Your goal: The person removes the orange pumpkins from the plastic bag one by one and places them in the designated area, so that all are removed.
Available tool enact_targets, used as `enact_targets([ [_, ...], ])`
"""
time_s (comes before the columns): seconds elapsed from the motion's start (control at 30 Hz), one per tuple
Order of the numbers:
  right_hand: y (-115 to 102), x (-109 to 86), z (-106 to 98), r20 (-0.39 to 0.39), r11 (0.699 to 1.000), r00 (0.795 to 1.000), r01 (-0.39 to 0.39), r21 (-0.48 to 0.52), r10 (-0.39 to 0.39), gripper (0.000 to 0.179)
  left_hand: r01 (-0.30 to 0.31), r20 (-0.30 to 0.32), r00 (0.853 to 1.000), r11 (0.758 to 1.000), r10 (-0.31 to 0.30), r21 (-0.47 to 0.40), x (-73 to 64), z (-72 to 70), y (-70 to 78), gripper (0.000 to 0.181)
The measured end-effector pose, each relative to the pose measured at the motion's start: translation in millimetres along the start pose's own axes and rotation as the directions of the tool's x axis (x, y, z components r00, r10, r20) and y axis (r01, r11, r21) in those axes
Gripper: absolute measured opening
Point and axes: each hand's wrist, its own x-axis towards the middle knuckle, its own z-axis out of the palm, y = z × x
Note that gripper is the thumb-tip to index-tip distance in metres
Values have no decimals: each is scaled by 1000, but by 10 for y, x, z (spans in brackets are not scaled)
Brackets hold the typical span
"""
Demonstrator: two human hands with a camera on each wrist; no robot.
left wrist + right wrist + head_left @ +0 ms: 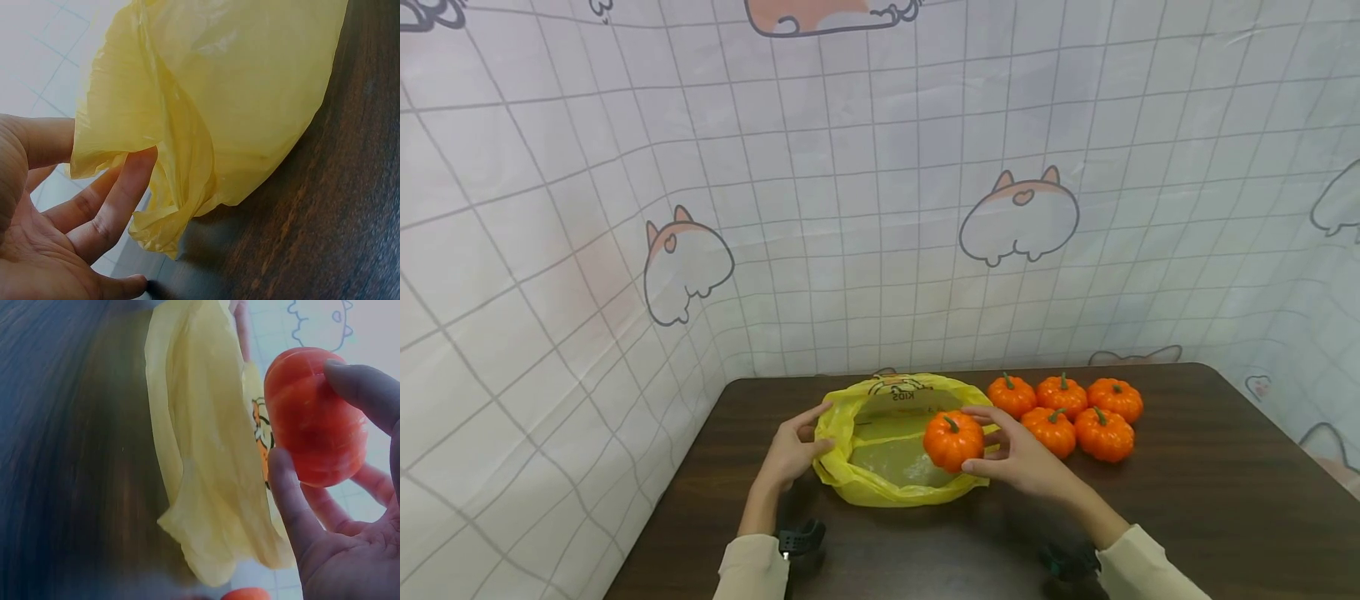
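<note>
A small orange toy pumpkin (952,442) with a green stem hangs over the mouth of a yellow plastic bag (910,494). My right hand (1011,450) holds it from the right between thumb and fingertips; in the right wrist view the glossy pumpkin (315,419) shows close up beside the bag (206,444). At the bag's left rim, my left hand (792,446) touches the plastic with thumb and fingers spread apart. The left wrist view shows a bag fold (119,119) lying against the left fingers (119,206). The bag's mouth stands wide and faces upward.
Several more orange pumpkins (1103,434) sit in a cluster right of the bag on the dark wooden table (1195,492). A white gridded cloth (865,292) with cartoon animals hangs behind and along the left side. Dark straps (801,539) show near the wrists.
</note>
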Motion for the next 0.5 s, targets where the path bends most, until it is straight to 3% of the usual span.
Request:
enact_targets([
  [0.3,55,-123,-131,4,999,999,43,10,-43,72,10,-14,1000,1000,-11,-13,36,23,-39,61],
  [0.5,65,-204,-228,-16,1000,1000,24,-16,-24,74,4,0,1000,1000,-4,-23,11,4,-1,61],
])
